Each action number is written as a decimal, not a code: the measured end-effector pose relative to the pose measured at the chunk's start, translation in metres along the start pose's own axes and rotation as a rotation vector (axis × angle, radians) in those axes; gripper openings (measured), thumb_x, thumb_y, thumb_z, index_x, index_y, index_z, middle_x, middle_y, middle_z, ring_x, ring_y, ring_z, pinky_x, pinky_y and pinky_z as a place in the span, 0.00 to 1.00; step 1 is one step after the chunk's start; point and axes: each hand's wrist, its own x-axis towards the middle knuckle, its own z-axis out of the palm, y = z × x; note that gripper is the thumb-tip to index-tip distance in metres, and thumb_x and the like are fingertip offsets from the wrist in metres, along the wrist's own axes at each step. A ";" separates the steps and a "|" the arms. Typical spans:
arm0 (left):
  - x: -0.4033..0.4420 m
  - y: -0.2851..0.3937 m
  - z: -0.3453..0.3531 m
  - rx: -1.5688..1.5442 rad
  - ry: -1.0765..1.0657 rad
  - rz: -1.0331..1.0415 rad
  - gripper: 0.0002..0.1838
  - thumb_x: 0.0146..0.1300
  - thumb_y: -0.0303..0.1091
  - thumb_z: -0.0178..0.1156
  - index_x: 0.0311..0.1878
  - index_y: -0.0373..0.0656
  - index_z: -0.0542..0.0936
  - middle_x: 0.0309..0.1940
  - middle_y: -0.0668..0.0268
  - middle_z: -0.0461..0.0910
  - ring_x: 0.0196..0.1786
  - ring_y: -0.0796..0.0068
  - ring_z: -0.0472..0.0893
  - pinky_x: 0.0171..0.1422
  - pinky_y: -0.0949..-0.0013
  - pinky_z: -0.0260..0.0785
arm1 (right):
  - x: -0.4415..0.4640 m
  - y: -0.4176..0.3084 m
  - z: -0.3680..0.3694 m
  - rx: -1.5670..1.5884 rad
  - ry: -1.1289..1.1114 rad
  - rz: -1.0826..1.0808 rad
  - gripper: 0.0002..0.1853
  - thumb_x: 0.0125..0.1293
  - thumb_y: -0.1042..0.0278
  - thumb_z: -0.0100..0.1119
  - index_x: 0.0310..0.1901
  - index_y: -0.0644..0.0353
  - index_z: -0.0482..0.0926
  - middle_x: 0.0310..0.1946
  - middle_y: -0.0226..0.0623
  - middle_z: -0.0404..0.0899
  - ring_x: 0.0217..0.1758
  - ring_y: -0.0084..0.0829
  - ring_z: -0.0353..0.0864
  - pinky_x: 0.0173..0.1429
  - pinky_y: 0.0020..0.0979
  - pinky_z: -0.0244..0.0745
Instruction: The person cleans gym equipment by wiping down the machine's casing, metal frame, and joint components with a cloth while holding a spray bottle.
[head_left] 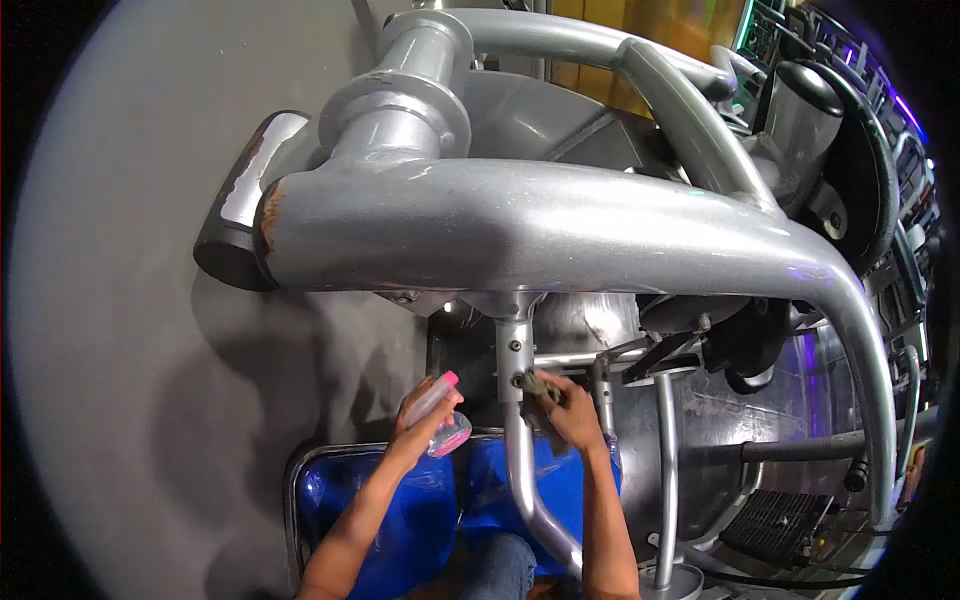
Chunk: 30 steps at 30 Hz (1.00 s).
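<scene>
My left hand (415, 418) has its fingers wrapped around a small clear bottle (450, 437), pink at its upper tip and pink again toward its lower end. I hold it tilted, over the blue padded seat (380, 510) and to the left of the upright silver tube (519, 440), well clear of the metal.

My right hand (573, 412) is on the other side of that tube, fingers closed on a bunched grey-green cloth (548, 388). The cloth's edge meets the right side of the bolted sleeve (510, 350), close by its lower bolt; how much of it lies behind my fingers I cannot tell. Below the sleeve the tube runs down and bends to the right, passing in front of the seat.

Above both my hands a thick silver beam (520, 230) crosses from left to right, its left end scuffed and rusty at the rim, then curves downward on the far right. The sleeve hangs from its underside. One knee of my blue jeans (502, 565) shows at the bottom, between my forearms. Right of my right arm stands a slim silver post (667, 480), and farther off, at the lower right, lies a black ribbed pedal (775, 525).
</scene>
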 end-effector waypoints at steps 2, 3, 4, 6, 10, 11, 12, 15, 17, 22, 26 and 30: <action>-0.003 0.011 0.005 0.080 0.010 0.000 0.13 0.70 0.44 0.60 0.40 0.42 0.79 0.36 0.70 0.78 0.32 0.84 0.74 0.42 0.76 0.67 | -0.020 0.001 -0.006 0.035 -0.034 0.061 0.21 0.64 0.65 0.61 0.60 0.45 0.81 0.48 0.43 0.85 0.47 0.38 0.85 0.55 0.36 0.76; -0.005 0.016 0.007 0.100 -0.007 -0.020 0.14 0.70 0.45 0.60 0.40 0.42 0.79 0.36 0.71 0.78 0.32 0.84 0.74 0.42 0.76 0.67 | -0.027 0.000 -0.012 0.168 -0.134 0.154 0.21 0.64 0.70 0.60 0.60 0.52 0.80 0.48 0.39 0.85 0.49 0.31 0.83 0.56 0.31 0.75; -0.005 0.018 0.008 0.117 -0.024 -0.038 0.15 0.70 0.46 0.60 0.40 0.42 0.79 0.35 0.71 0.77 0.33 0.84 0.74 0.42 0.77 0.67 | -0.031 0.003 -0.017 0.297 -0.235 0.243 0.22 0.64 0.75 0.59 0.61 0.59 0.79 0.48 0.36 0.84 0.51 0.24 0.81 0.58 0.27 0.73; -0.004 0.014 0.010 0.113 -0.021 -0.034 0.16 0.70 0.47 0.60 0.40 0.42 0.79 0.34 0.72 0.77 0.33 0.84 0.74 0.41 0.76 0.68 | -0.021 0.035 -0.011 0.401 -0.247 0.276 0.21 0.65 0.78 0.57 0.61 0.63 0.78 0.48 0.32 0.82 0.51 0.22 0.78 0.59 0.25 0.72; -0.007 0.009 0.010 0.112 -0.072 -0.051 0.13 0.69 0.43 0.62 0.40 0.43 0.79 0.33 0.73 0.77 0.33 0.85 0.74 0.40 0.77 0.68 | 0.012 0.027 0.001 0.431 0.010 0.137 0.24 0.62 0.75 0.61 0.61 0.53 0.79 0.49 0.40 0.84 0.51 0.28 0.81 0.57 0.31 0.74; -0.008 0.008 0.011 0.118 -0.112 -0.047 0.11 0.69 0.41 0.63 0.40 0.43 0.79 0.32 0.74 0.77 0.33 0.86 0.74 0.40 0.77 0.68 | 0.021 0.024 0.007 0.306 0.061 -0.005 0.23 0.62 0.76 0.60 0.61 0.54 0.79 0.50 0.41 0.84 0.53 0.29 0.81 0.59 0.31 0.73; -0.009 0.007 0.012 0.120 -0.115 -0.047 0.11 0.69 0.41 0.63 0.40 0.43 0.79 0.32 0.74 0.77 0.33 0.86 0.74 0.40 0.77 0.68 | 0.028 0.026 0.011 0.180 0.113 -0.148 0.22 0.62 0.77 0.60 0.60 0.55 0.79 0.51 0.42 0.84 0.55 0.30 0.81 0.61 0.32 0.73; -0.010 0.013 0.014 0.072 -0.164 -0.082 0.09 0.69 0.38 0.63 0.41 0.41 0.79 0.33 0.73 0.78 0.33 0.86 0.74 0.40 0.79 0.68 | 0.044 0.041 0.011 0.214 0.039 -0.062 0.21 0.63 0.76 0.60 0.59 0.57 0.78 0.49 0.42 0.85 0.52 0.31 0.83 0.60 0.31 0.73; -0.008 0.013 0.013 0.047 -0.156 -0.086 0.09 0.69 0.37 0.63 0.41 0.41 0.79 0.33 0.73 0.79 0.33 0.86 0.74 0.40 0.79 0.68 | 0.050 0.058 0.010 0.192 -0.056 -0.017 0.21 0.64 0.75 0.60 0.60 0.58 0.78 0.47 0.39 0.85 0.51 0.28 0.83 0.58 0.29 0.73; -0.007 0.011 0.009 0.054 -0.172 -0.065 0.08 0.69 0.36 0.62 0.41 0.40 0.79 0.34 0.72 0.80 0.34 0.86 0.75 0.41 0.79 0.68 | 0.063 0.075 0.014 0.478 -0.174 0.131 0.21 0.63 0.72 0.60 0.59 0.54 0.79 0.47 0.42 0.85 0.51 0.35 0.84 0.56 0.32 0.75; -0.006 0.011 0.008 0.072 -0.139 -0.069 0.09 0.69 0.36 0.62 0.41 0.40 0.79 0.34 0.72 0.80 0.34 0.86 0.75 0.41 0.79 0.68 | 0.058 0.058 0.014 -0.043 0.139 0.010 0.19 0.61 0.64 0.63 0.54 0.59 0.81 0.39 0.46 0.86 0.40 0.35 0.86 0.49 0.33 0.76; -0.006 0.019 0.008 0.093 -0.094 -0.105 0.09 0.69 0.37 0.62 0.40 0.41 0.79 0.33 0.73 0.80 0.34 0.87 0.75 0.40 0.79 0.68 | 0.028 -0.017 0.013 -0.178 0.237 -0.085 0.22 0.57 0.66 0.67 0.55 0.50 0.80 0.54 0.43 0.78 0.58 0.47 0.78 0.58 0.44 0.75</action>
